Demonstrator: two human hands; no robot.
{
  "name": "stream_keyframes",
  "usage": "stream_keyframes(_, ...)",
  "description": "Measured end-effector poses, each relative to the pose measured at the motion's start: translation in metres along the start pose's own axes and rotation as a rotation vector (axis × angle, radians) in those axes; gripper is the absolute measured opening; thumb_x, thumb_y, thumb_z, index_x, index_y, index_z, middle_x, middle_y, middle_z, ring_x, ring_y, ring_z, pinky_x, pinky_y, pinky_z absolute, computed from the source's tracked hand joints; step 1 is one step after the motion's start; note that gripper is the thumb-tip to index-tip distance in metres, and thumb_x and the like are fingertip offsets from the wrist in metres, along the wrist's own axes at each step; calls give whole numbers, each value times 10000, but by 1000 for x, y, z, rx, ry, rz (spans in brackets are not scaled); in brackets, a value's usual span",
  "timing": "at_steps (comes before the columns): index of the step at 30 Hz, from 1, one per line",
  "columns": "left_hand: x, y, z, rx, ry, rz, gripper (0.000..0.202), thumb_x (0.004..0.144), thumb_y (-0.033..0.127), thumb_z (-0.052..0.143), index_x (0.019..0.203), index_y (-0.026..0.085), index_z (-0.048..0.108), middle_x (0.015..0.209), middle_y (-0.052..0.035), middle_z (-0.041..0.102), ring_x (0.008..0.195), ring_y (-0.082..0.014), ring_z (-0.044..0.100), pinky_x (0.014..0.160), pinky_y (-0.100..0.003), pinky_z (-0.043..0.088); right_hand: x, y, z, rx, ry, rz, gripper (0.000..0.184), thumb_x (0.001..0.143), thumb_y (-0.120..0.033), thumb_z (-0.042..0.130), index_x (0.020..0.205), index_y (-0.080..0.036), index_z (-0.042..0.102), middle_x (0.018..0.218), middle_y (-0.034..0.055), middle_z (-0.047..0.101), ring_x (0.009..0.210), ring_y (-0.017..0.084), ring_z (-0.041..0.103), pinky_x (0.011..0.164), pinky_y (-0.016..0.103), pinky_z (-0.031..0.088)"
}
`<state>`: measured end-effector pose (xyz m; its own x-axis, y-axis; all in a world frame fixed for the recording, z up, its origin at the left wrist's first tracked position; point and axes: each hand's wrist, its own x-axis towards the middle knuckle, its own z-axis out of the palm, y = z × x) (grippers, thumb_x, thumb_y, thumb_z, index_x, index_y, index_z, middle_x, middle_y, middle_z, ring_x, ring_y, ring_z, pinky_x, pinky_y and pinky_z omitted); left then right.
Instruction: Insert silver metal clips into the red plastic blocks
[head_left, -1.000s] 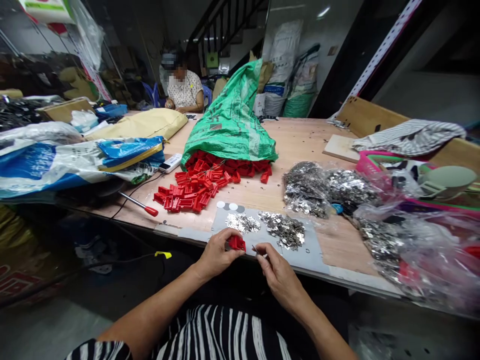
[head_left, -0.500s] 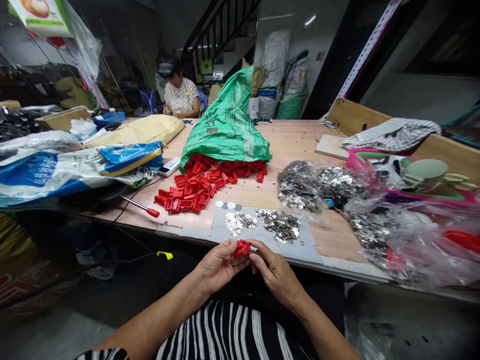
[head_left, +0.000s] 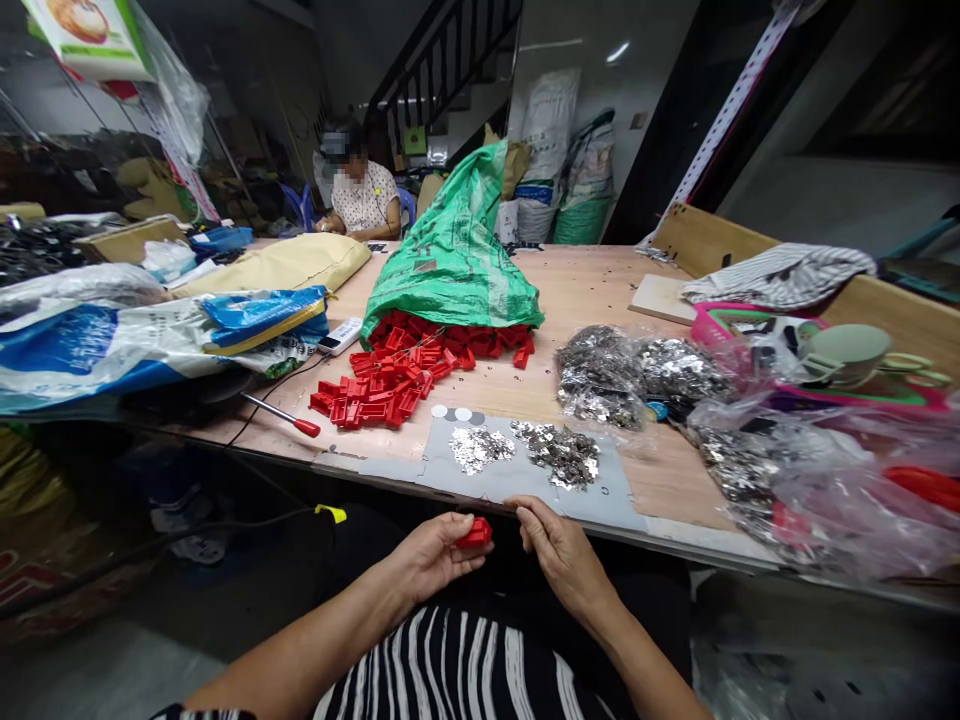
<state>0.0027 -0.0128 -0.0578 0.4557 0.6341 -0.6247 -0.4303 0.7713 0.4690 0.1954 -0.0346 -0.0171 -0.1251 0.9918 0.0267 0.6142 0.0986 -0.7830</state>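
My left hand [head_left: 442,550] is closed around a small red plastic part [head_left: 475,533], pinched under the thumb just in front of the table edge. To its right, my right hand [head_left: 559,550] is apart from the part, index finger and thumb drawn together near the edge; anything between them is too small to make out. Beyond the hands, a grey mat [head_left: 615,490] bears a pile of bright metal pieces [head_left: 480,450] and a pile of darker metal pieces [head_left: 559,455]. A heap of similar red plastic parts [head_left: 375,395] spills from a green woven sack [head_left: 457,255].
Plastic bags of metal pieces [head_left: 600,370] lie to the right, near a pink basket [head_left: 705,325] holding a pale green cup [head_left: 851,350]. A red-handled lever [head_left: 304,427] juts out at the left, near a blue-and-white sack [head_left: 150,340]. A co-worker [head_left: 364,200] sits across the table.
My hands have moved apart and slightly down. The red part stays in my left hand, while my right hand has come away from it.
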Motion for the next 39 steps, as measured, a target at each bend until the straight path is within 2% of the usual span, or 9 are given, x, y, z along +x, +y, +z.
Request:
stream_keyframes(4,20,-3,-24,70,92,-91,230,718,133,710,917,85,606,892,-125,695,815,-215,691,891,-360,463,-3,15,-11,-206,158,90,319,930,-446,390,1039,-236,604,801,28,686,723,189,654,633,269,458)
stream_keyframes(8,34,-6,-38,95,155,-64,375,704,67,661,1058,136,558,992,-93,679,820,-200,689,896,-360,450,-2,31,-27,-418,309,142,240,905,-365,438,1017,-232,603,929,44,697,828,217,670,660,295,475)
stream_keyframes(16,37,-11,-51,154,212,-46,413,738,105,630,1133,154,518,1038,-95,644,830,-189,689,831,-321,469,13,36,-30,-687,366,45,232,907,-293,480,1079,-253,630,1027,12,676,823,184,672,616,274,489)
stream_keyframes(20,19,1,-45,225,163,24,338,713,198,720,1018,106,607,986,-120,667,773,-185,684,760,-286,466,24,37,-30,-771,365,27,192,903,-308,498,1006,-265,655,980,-15,681,716,156,667,524,258,461)
stream_keyframes(26,-19,46,-24,514,-115,244,290,748,344,702,904,109,638,880,-87,671,752,-162,671,681,-232,448,31,45,-31,-801,374,-14,222,910,-349,449,956,-254,644,955,-14,681,705,158,668,496,258,454)
stream_keyframes(28,-21,66,-20,622,5,449,266,774,327,663,947,129,627,848,-60,652,726,-153,655,653,-232,443,32,45,-31,-790,388,-14,250,909,-366,418,952,-254,637,963,-8,679,715,169,673,495,266,457)
stream_keyframes(33,-7,109,-24,1235,662,1034,316,811,171,570,1122,211,608,1009,-52,579,810,-155,588,802,-303,459,34,39,-32,-614,397,-15,314,886,-456,363,958,-265,601,1000,18,675,765,185,681,541,275,482)
stream_keyframes(36,2,121,-29,1540,876,1044,334,818,166,572,1141,240,612,1079,-78,534,943,-206,556,855,-331,446,35,39,-35,-521,354,81,310,856,-489,372,923,-260,570,869,29,699,681,204,678,548,295,484)
stream_keyframes(39,7,125,-31,1661,921,961,241,838,213,567,1067,233,640,1086,-97,525,985,-236,521,861,-344,432,36,43,-38,-462,317,174,291,822,-511,401,878,-264,545,757,29,703,632,228,680,520,304,476)
